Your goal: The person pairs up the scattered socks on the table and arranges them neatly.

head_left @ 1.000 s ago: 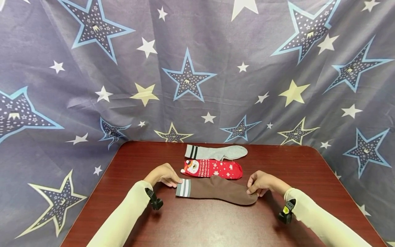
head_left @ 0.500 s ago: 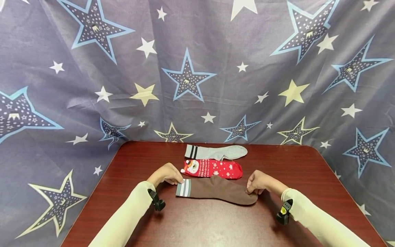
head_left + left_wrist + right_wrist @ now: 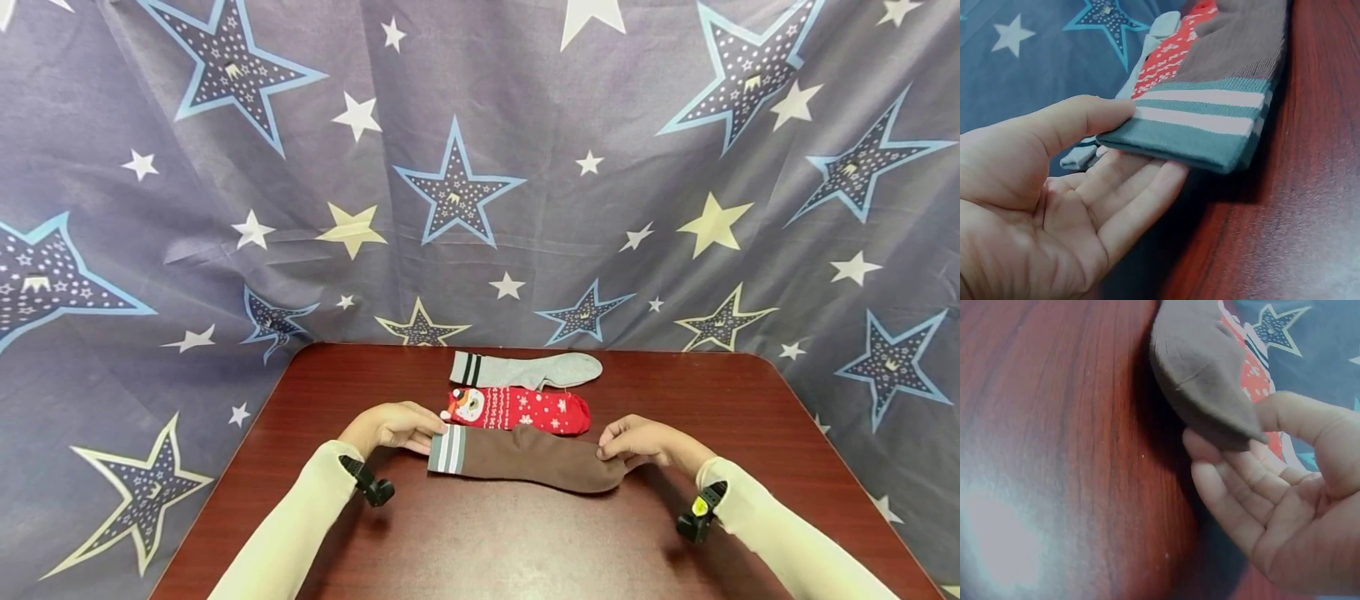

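Observation:
A brown sock [image 3: 540, 460] with a grey-green cuff and white stripes stretches between both hands in the head view. My left hand [image 3: 399, 427] pinches the cuff corner, thumb on top and fingers beneath; the left wrist view shows the striped cuff [image 3: 1191, 128] raised off the table. At the other end my right hand [image 3: 647, 442] pinches the toe [image 3: 1222, 419] between thumb and fingers, also lifted. Just behind the brown sock lies a red sock [image 3: 525, 410] with a bear face and snowflakes. Farther back is a light grey sock [image 3: 532, 370] with black bands.
The socks are on a dark red wooden table [image 3: 510, 542] with rounded far corners. A grey-blue curtain [image 3: 480, 275] printed with stars hangs right behind its far edge and along both sides.
The brown sock has risen slightly at both ends. My left fingers have slid under the cuff, and the right fingers under the toe. The red and grey socks have stayed put.

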Demonstrator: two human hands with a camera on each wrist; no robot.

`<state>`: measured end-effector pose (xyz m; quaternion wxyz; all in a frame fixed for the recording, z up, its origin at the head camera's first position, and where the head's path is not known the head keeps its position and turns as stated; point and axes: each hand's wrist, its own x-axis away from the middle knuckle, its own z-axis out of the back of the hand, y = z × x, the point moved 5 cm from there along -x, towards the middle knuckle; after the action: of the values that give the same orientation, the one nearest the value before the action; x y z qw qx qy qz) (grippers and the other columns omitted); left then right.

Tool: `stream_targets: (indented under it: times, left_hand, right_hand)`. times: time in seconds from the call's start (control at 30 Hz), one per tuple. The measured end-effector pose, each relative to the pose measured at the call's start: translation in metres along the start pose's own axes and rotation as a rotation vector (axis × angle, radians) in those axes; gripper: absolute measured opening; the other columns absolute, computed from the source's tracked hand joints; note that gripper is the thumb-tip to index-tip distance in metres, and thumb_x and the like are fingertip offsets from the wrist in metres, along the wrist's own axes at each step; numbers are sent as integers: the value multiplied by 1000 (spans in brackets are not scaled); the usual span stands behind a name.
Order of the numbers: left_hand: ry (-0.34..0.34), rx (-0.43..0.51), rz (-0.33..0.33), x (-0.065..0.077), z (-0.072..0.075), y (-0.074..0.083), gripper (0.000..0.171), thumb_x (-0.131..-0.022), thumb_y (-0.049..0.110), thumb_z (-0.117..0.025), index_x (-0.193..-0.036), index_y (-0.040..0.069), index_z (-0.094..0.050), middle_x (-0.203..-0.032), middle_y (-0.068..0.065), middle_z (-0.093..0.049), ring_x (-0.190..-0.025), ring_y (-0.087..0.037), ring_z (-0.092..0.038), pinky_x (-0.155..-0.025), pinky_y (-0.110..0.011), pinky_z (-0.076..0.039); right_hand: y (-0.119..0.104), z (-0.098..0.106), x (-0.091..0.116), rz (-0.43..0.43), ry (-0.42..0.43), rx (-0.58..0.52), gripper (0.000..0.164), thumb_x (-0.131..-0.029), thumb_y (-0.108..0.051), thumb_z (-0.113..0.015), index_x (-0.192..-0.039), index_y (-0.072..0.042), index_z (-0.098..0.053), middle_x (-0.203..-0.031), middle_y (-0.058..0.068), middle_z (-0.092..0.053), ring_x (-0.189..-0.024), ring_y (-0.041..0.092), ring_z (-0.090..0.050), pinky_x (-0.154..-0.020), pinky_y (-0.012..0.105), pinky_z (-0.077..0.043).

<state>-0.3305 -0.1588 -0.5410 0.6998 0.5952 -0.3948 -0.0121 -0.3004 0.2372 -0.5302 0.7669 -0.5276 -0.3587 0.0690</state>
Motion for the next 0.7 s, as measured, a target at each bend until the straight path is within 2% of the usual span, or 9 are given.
stream_targets:
  times: [0.07, 0.13, 0.27, 0.43, 0.7]
  left_hand:
    - [-26, 48, 13, 0, 0, -4, 11, -99, 3, -59, -101, 3, -70, -86, -1, -73, -81, -13, -71, -82, -32, -63]
    - [-40, 74, 17, -1, 0, -8, 15, -101, 2, -57, -107, 0, -70, -88, -2, -74, -82, -12, -72, -83, -32, -63]
    - [-66, 79, 19, 1, 2, -12, 24, -102, 1, -54, -122, -7, -65, -90, 0, -74, -84, -11, -71, -85, -31, -63]
    - [-124, 48, 11, 3, 3, -13, 30, -104, 2, -50, -131, -9, -56, -93, 2, -73, -88, -12, -70, -86, -29, -62]
    - [-181, 29, 6, 5, 8, -19, 23, -103, -2, -49, -118, -2, -67, -93, 1, -73, -87, -10, -70, -88, -30, -62]
  right_hand:
    - [3, 1, 1, 2, -39, -72, 3, -94, -8, -65, -94, -8, -68, -79, -6, -68, -75, 9, -64, -74, 31, -58]
    - [7, 2, 1, -2, -75, -136, 11, -99, -8, -62, -105, -5, -71, -84, -6, -72, -80, 10, -67, -79, 32, -59]
    - [12, 3, 2, -19, -121, -207, 20, -101, -7, -59, -116, -3, -72, -89, -5, -75, -86, 10, -70, -83, 32, -60]
    - [14, 4, 0, -23, -143, -240, 18, -100, -5, -60, -111, -8, -74, -90, -4, -76, -86, 11, -71, -83, 31, -60]
    - [21, 3, 0, -36, -154, -215, 16, -100, -4, -59, -106, -12, -72, -84, -8, -73, -81, 7, -67, -79, 29, -59]
